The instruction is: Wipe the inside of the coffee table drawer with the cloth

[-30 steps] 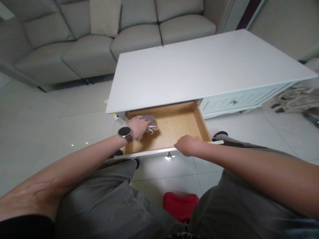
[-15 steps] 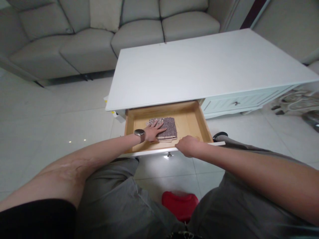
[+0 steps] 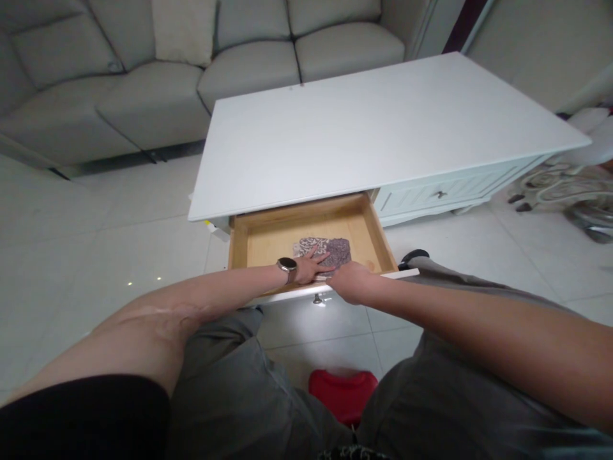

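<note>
A folded cloth, purple-brown with a patterned pale part, lies in the pulled-out wooden drawer close to its front. My left hand rests flat on the cloth with fingers spread; a watch is on that wrist. At the drawer's white front board, my right hand is closed over the top edge, beside the cloth's near right corner. Its fingertips are partly hidden. A small knob sits on the front board below the hands.
The white coffee table holds the drawer, with a second, closed drawer on the right. Behind it stands a grey sofa. Below, between my legs, is a red seat. An ornate metal stand is at the right.
My left hand has slid the cloth toward the drawer's front and slightly right, up to my right hand. My right hand stays at the front edge. The view has shifted a little.
</note>
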`<action>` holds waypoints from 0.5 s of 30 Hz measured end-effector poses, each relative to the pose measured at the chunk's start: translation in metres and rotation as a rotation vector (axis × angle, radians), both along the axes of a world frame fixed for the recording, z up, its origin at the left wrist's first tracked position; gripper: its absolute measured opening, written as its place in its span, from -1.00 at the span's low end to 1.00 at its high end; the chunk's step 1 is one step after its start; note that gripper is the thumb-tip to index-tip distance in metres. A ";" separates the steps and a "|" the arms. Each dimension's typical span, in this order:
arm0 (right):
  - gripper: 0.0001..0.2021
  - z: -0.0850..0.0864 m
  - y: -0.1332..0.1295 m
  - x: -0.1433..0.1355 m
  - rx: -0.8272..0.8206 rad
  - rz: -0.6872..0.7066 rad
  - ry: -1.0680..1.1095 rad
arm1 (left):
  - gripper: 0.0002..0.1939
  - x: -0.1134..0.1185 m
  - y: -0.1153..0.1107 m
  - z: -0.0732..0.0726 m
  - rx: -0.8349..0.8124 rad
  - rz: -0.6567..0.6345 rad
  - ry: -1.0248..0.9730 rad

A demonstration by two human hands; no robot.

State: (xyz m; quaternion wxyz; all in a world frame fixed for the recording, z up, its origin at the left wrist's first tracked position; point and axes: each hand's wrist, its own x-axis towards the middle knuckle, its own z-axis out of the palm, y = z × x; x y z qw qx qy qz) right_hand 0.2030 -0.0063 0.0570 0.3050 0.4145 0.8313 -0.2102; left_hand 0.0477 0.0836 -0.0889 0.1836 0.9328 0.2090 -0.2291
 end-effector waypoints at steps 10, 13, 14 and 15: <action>-0.61 -0.005 0.005 -0.004 -0.030 0.035 -0.042 | -0.51 -0.047 0.012 0.027 0.113 0.180 0.128; -0.60 -0.005 0.005 -0.005 -0.034 0.051 -0.061 | -0.57 -0.084 0.018 0.026 0.166 0.273 0.208; -0.61 -0.006 0.005 -0.005 -0.032 0.052 -0.061 | -0.58 -0.094 0.019 0.026 0.176 0.294 0.232; -0.61 -0.006 0.005 -0.005 -0.031 0.051 -0.062 | -0.58 -0.103 0.020 0.027 0.179 0.303 0.249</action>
